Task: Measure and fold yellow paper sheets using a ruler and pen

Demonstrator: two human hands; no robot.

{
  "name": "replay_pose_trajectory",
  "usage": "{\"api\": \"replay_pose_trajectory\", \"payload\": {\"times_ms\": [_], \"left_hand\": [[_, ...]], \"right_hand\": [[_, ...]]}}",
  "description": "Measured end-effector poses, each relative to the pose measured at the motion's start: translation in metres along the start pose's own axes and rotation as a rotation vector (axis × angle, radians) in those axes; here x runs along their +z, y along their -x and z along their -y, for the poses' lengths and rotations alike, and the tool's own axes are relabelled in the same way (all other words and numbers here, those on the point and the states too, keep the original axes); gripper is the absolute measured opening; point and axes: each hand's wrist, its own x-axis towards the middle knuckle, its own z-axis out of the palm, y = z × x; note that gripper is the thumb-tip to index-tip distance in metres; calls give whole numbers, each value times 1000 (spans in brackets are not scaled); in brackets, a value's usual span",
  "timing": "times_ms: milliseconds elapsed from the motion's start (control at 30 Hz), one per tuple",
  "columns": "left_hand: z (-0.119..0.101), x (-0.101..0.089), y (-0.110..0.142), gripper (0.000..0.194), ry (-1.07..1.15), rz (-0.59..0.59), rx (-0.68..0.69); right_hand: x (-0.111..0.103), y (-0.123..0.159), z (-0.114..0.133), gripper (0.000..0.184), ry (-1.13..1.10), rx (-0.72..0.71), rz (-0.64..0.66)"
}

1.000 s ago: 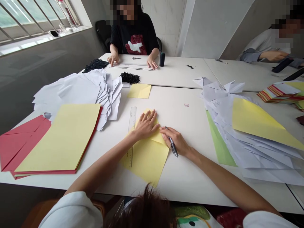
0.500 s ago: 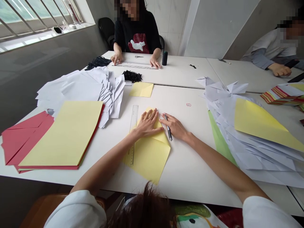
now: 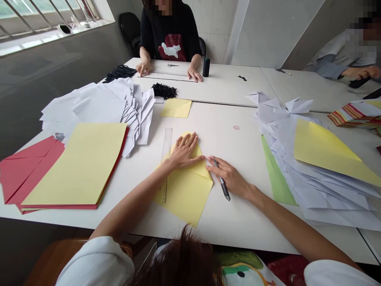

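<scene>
A partly folded sheet of yellow paper (image 3: 187, 194) lies on the white table before me. My left hand (image 3: 185, 153) rests flat on its upper part, fingers spread. A clear plastic ruler (image 3: 167, 147) lies along the sheet's left side, partly under my left forearm. My right hand (image 3: 228, 174) is at the sheet's right edge, fingertips by the folded side. It holds a grey-and-black pen (image 3: 222, 183) between its fingers, tip pointing away from me and to the left.
Yellow and red paper (image 3: 77, 167) is stacked at left, before piled white sheets (image 3: 89, 103). Folded white papers (image 3: 321, 186) and a yellow sheet (image 3: 330, 151) lie right. A small yellow paper (image 3: 177, 108) lies ahead. A person (image 3: 169, 39) sits opposite; another person's hand (image 3: 361, 73) is far right.
My right hand, with the pen, has slid toward me and to the right along the paper's folded edge. My left hand stays pressed on the sheet. The view has shifted slightly.
</scene>
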Motion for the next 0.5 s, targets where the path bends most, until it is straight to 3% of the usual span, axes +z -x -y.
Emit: {"api": "replay_pose_trajectory", "payload": {"times_ms": [300, 500], "left_hand": [[1, 1, -1, 102, -27, -3, 3], [-1, -1, -1, 108, -28, 12, 4]], "right_hand": [[-6, 25, 14, 44, -15, -11, 0], [-6, 22, 18, 49, -12, 8, -19]]}}
